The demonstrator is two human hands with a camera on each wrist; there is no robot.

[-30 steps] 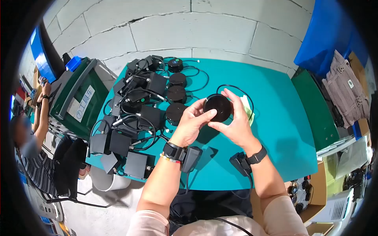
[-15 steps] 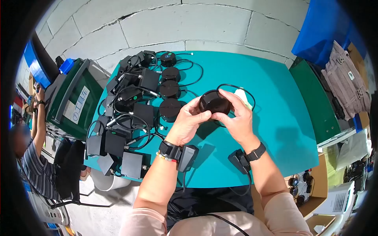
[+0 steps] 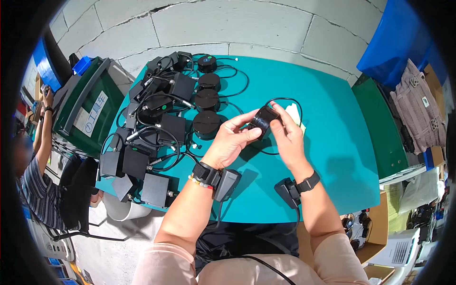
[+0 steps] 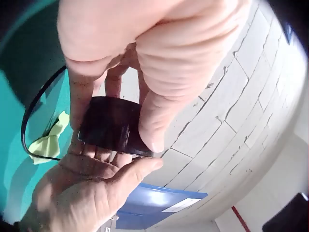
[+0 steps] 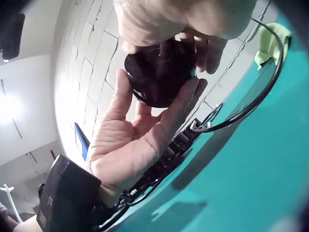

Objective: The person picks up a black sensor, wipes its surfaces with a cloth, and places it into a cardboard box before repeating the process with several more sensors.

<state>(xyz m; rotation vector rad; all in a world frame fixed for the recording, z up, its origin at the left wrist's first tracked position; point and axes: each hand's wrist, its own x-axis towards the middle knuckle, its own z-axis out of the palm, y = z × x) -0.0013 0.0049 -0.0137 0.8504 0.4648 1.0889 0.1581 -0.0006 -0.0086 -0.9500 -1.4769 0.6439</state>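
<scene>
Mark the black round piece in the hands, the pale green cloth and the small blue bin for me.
Black round piece (image 4: 108, 123): left wrist view, on its curved side.
Pale green cloth (image 5: 265, 45): right wrist view, on its left part.
Small blue bin (image 3: 82, 66): head view, on its side wall.

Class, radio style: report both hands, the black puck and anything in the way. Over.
Left hand pinching puck, clear of table. Right hand open alongside it. Cable loops near cloth; nothing visibly blocking.

sleeves (image 3: 166, 266): short, pale pink
wrist straps (image 3: 308, 183): black, chunky boxes (image 3: 228, 185), dark cables (image 3: 219, 216)
bracelet (image 3: 199, 182): colorful beads, left wrist
pants (image 3: 247, 240): black
</scene>
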